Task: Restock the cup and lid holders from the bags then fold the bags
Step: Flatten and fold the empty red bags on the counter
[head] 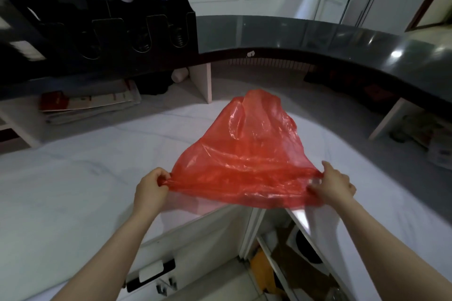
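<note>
- Black cup and lid holder: stands far left, its rounded slots facing the person. A stack of papers lies on the shelf below it.
- White table: a smooth, faintly veined surface spreads wide to the left of the bag. Its near edge curves inward above an open cabinet.
- Left hand: fingers curled, pinching the bag's left corner.
- Red bag: thin, translucent, crinkled plastic stretched taut between both hands over the table. Its far end is bunched into a peak.
- Right hand: gripping the bag's right corner.
- Dark glossy counter: curves around the table's far and right sides.
</note>
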Tool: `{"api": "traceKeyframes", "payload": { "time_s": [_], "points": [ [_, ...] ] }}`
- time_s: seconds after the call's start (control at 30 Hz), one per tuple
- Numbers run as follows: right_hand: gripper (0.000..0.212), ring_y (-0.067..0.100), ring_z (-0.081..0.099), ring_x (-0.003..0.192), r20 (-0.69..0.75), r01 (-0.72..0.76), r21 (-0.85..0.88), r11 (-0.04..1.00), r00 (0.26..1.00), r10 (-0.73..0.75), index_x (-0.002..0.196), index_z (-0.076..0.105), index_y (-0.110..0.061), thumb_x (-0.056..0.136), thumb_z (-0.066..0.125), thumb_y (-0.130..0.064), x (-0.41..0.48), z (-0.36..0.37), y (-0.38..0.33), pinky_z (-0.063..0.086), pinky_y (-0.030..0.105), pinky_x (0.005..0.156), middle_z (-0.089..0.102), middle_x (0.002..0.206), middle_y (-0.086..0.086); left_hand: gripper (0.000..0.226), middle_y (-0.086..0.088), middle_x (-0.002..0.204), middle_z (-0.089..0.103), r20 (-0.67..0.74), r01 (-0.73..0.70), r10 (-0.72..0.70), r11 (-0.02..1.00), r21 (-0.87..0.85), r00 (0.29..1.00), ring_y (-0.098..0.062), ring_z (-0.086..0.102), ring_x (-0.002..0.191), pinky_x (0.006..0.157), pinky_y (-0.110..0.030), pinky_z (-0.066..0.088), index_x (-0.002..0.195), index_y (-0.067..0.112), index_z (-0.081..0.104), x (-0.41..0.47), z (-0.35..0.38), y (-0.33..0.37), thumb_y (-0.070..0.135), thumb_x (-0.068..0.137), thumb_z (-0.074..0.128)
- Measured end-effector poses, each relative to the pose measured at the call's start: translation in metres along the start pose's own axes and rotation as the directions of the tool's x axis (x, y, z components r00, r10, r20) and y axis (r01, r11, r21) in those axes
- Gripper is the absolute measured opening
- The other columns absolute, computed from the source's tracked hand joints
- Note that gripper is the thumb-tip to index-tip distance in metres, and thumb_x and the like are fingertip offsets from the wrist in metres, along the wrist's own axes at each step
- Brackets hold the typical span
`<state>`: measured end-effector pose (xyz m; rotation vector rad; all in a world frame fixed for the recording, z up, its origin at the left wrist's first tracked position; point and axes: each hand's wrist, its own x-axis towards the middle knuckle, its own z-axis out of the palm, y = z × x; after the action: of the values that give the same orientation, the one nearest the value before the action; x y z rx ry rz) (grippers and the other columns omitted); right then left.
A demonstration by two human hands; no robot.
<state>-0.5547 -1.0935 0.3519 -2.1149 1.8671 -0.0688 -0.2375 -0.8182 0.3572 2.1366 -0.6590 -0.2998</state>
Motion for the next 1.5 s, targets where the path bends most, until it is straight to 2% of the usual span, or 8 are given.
{"api": "traceKeyframes", "payload": {
  "time_s": [0.17,0.3,0.47,0.6,0.83,1.0,1.23,1.5],
  "points": [
    [0.038,0.034,0.053,0.11,-0.139,0.099,-0.005,0.995,0.985,-0.099,0.121,0.061,-0.023,0.086,0.054,-0.037,-0.009,0.001,-0.001,0.039,0.047,0.098,0.064,0.114,0.009,0.036,-0.002,0.094,0.069,0.08,-0.011,0.018,0.996,-0.087,0.997,-0.021,0.063,0.087,0.078,-0.027,0.044,0.078,0.019,0.063,0.002,0.005,0.008,-0.015,0.074,0.051],
    [0.067,0.031,0.04,0.131,-0.305,0.278,0.167,0.946,0.927,-0.218,0.141,0.037,-0.02,0.078,0.059,-0.022,-0.02,-0.011,-0.027,0.024,0.057,0.111,0.048,0.139,0.009,0.053,0.003,0.114,0.062,0.174,-0.169,0.18,0.982,-0.08,0.968,-0.014,0.059,0.099,0.082,-0.019,0.043,0.115,0.019,0.062,-0.004,0.011,0.022,-0.015,0.076,0.05],
    [0.097,0.02,-0.011,0.147,-0.297,0.505,-0.063,0.861,0.814,-0.499,0.149,-0.005,-0.038,0.082,0.064,-0.03,-0.036,-0.016,-0.074,-0.006,0.05,0.116,-0.007,0.16,-0.003,0.068,-0.004,0.147,0.04,0.306,-0.418,0.369,0.901,0.112,0.878,-0.02,0.04,0.133,0.11,-0.028,0.03,0.131,0.018,0.057,-0.005,0.017,0.015,-0.019,0.076,0.042],
    [0.093,0.019,-0.026,0.142,-0.223,0.613,-0.193,0.766,0.733,-0.642,0.148,0.004,-0.045,0.081,0.061,-0.014,-0.039,-0.003,-0.114,-0.017,0.052,0.11,-0.018,0.157,-0.007,0.047,0.0,0.147,0.041,0.451,-0.624,0.48,0.739,0.253,0.752,-0.025,0.051,0.108,0.089,-0.029,0.041,0.123,0.029,0.064,-0.002,0.017,0.008,0.0,0.086,0.056],
    [0.062,0.017,0.016,0.146,0.265,0.586,-0.2,0.785,0.804,-0.533,0.144,0.036,-0.034,0.086,0.048,-0.015,-0.037,0.037,-0.111,0.002,0.064,0.113,0.023,0.157,-0.007,0.03,0.007,0.146,0.042,0.5,-0.617,0.411,0.695,0.369,0.762,-0.022,0.04,0.124,0.101,-0.032,0.034,0.104,0.03,0.072,0.019,0.009,0.011,0.013,0.084,0.057],
    [0.058,0.016,0.03,0.14,0.188,0.524,0.013,0.852,0.835,-0.517,0.137,0.048,-0.033,0.084,0.045,-0.009,-0.039,0.044,-0.1,0.021,0.05,0.115,0.036,0.152,-0.007,0.03,-0.001,0.128,0.058,0.253,-0.515,0.465,0.837,0.185,0.848,-0.021,0.048,0.121,0.101,-0.027,0.032,0.105,0.015,0.066,0.035,0.028,0.035,0.003,0.082,0.05],
    [0.039,0.033,0.062,0.101,-0.218,0.474,-0.013,0.881,0.858,-0.465,0.112,0.069,-0.02,0.08,0.056,-0.002,-0.004,0.013,-0.098,0.049,0.041,0.083,0.07,0.107,0.008,0.065,-0.003,0.16,0.009,0.454,-0.618,0.465,0.733,0.284,0.76,-0.017,0.008,0.146,0.118,-0.033,0.004,0.152,0.017,0.012,0.069,0.116,0.091,0.034,0.096,0.041],
    [0.067,0.037,0.024,0.142,-0.313,0.56,-0.053,0.827,0.777,-0.547,0.138,0.049,-0.012,0.073,0.064,0.0,0.066,0.005,-0.096,0.024,0.05,0.114,0.031,0.152,0.017,0.067,-0.003,0.16,-0.008,0.625,-0.684,0.326,0.535,0.496,0.709,-0.018,-0.009,0.146,0.116,-0.046,-0.006,0.151,0.03,0.0,0.069,0.195,0.077,0.049,0.094,0.028]
  ]
}}
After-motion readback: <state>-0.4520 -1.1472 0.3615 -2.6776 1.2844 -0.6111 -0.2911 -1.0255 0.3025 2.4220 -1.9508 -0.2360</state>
